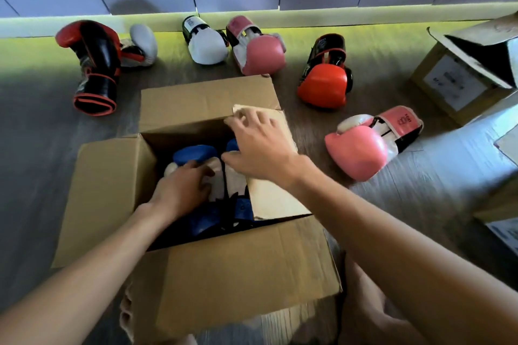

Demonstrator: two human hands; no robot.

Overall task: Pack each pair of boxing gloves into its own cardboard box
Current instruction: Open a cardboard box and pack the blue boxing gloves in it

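The left hand (182,190) presses the blue gloves (193,152) into the cardboard box (224,274) (right hand (260,145) on a flap (276,200)).

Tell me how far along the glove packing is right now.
Done: blue-and-white gloves lie inside the open box. In hand: the left hand rests on them; the right hand is on the side flap, not yet closed. Left: loose on the floor, a far pink glove, a near pink glove, a red glove, a white glove and a black-and-red glove.
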